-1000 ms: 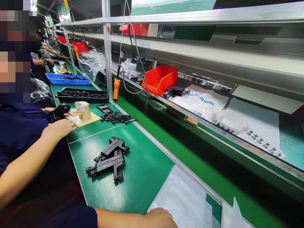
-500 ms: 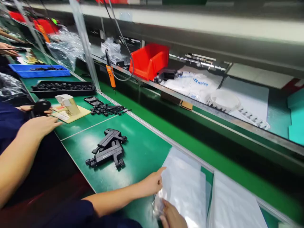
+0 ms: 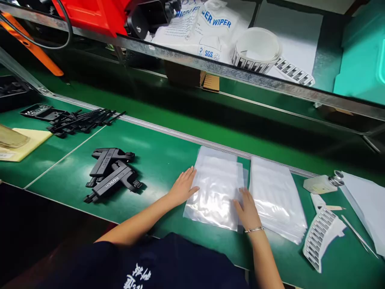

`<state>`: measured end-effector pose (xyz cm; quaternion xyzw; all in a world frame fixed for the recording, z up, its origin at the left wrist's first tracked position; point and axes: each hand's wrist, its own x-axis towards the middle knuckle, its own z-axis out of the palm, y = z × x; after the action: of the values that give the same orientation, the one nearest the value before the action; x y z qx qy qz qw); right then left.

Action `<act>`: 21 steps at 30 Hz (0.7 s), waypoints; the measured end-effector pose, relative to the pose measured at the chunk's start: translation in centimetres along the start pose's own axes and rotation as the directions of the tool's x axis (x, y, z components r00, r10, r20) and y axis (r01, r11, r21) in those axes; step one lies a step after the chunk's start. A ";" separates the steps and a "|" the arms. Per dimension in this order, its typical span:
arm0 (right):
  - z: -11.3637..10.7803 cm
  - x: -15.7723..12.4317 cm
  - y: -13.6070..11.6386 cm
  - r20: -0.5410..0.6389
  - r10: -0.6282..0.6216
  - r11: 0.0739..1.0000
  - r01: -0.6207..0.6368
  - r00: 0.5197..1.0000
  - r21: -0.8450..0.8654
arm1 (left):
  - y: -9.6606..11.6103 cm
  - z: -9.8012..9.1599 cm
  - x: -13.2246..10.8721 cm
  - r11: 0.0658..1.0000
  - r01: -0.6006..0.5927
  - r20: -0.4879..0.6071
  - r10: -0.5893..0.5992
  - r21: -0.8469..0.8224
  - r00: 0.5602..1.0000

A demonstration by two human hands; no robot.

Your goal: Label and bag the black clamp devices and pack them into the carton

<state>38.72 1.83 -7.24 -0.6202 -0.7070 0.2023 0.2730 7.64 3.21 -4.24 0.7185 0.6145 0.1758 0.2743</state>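
My left hand (image 3: pixel 182 187) touches the left edge of a stack of clear plastic bags (image 3: pixel 215 188), thumb apart from the fingers. At the stack's right edge, my right hand (image 3: pixel 247 208) rests with its fingers spread, a bracelet round the wrist. Neither hand grasps anything. A second pile of clear bags (image 3: pixel 275 196) lies just right of my right hand. To the left, black plastic parts marked BOSCH (image 3: pixel 112 180) lie crossed over each other on the green table (image 3: pixel 156 160).
Black slender parts (image 3: pixel 84 120) lie at the back left beside a yellow board (image 3: pixel 33 140). A bottle (image 3: pixel 321 184), label strip (image 3: pixel 320 237), tweezers (image 3: pixel 359 237) and white sheets (image 3: pixel 363 204) are at right. Above, a metal-edged shelf (image 3: pixel 180 50) holds a red bin (image 3: pixel 96 14) and wiper packs (image 3: pixel 204 32).
The view has turned right and down. My hands have moved apart to opposite sides of the bag stack, and my right hand no longer holds the crumpled clear plastic. The neighbouring person is out of view.
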 end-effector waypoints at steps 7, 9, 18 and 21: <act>0.2 2.4 -1.0 0.099 0.138 0.950 -0.160 0.986 0.268 | 0.1 -0.4 0.2 0.954 0.070 0.057 -0.056 -0.293 0.997; -0.1 2.9 -0.7 0.088 0.181 0.922 -0.201 0.979 0.331 | 0.2 -0.4 0.1 0.949 0.077 0.042 -0.068 -0.307 0.997; 0.3 4.3 -1.4 0.095 0.181 0.891 -0.204 0.979 0.407 | 1.3 -0.8 0.4 0.980 0.017 0.042 -0.009 -0.196 0.999; -0.4 3.4 -1.4 0.057 0.144 0.920 -0.155 0.988 0.359 | 1.5 0.1 -2.2 0.961 -0.246 0.121 0.261 -0.125 0.958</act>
<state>37.66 5.00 -5.62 -0.6082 -0.6122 0.3585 0.3560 8.46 0.89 -3.19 0.7859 0.4863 0.1931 0.3295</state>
